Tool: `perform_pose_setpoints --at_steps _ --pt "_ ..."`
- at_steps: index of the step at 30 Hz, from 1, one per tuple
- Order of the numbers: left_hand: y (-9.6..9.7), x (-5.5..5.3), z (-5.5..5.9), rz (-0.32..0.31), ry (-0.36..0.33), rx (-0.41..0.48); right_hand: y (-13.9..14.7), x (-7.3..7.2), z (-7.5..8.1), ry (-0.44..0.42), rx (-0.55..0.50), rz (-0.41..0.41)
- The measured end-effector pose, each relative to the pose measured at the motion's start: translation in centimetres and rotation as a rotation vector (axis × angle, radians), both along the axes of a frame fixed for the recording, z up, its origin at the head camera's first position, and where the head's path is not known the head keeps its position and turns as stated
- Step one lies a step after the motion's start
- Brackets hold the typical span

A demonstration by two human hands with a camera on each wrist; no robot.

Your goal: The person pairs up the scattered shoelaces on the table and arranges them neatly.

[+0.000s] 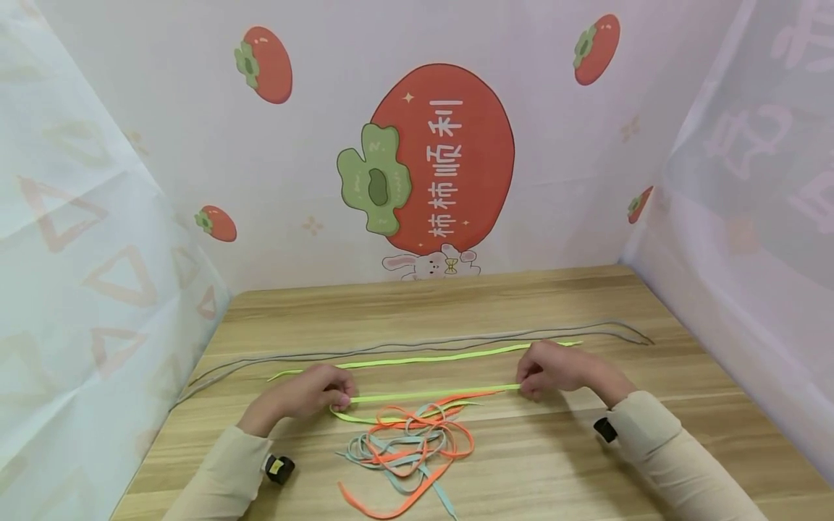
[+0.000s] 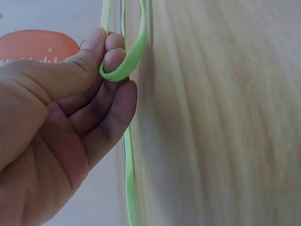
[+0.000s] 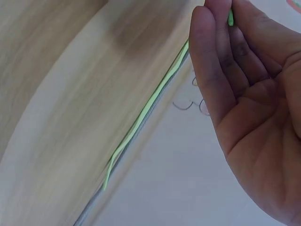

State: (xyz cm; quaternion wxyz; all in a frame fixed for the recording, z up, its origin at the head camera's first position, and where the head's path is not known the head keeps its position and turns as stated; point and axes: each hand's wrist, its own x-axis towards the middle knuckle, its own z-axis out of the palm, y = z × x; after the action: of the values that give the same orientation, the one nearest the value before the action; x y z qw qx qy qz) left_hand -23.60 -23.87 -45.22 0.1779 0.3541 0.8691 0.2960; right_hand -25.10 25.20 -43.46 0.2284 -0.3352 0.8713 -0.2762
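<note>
A neon yellow-green shoelace [image 1: 433,396] is drawn straight between my two hands. My left hand [image 1: 322,389] pinches it between thumb and fingertips; in the left wrist view, the green lace [image 2: 137,52] bends in a loop under the fingertips. From there its slack part curves back toward a tangle of laces. My right hand [image 1: 555,369] pinches the other end, and a short green tip [image 3: 230,18] sticks out between thumb and fingers in the right wrist view. Just behind, another yellow-green lace [image 1: 423,359] lies nearly straight on the wooden table [image 1: 586,463], partly covered by both hands.
A long grey lace [image 1: 355,352], doubled, stretches across the table behind the green ones. In front of my hands lies a tangle of an orange lace [image 1: 371,513] and a pale blue lace [image 1: 444,499]. Printed white sheets [image 1: 300,166] wall the table at the back and sides.
</note>
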Motion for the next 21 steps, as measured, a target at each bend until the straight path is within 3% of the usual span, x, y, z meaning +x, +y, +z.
perform_pose_setpoints --at_steps 9,21 --pt "-1.6 0.3 0.4 0.012 -0.002 0.012 2.1 -0.6 0.1 -0.11 -0.032 -0.111" --pt "-3.6 0.4 0.4 0.02 -0.039 0.053 4.3 -1.2 0.4 -0.137 -0.018 -0.161"
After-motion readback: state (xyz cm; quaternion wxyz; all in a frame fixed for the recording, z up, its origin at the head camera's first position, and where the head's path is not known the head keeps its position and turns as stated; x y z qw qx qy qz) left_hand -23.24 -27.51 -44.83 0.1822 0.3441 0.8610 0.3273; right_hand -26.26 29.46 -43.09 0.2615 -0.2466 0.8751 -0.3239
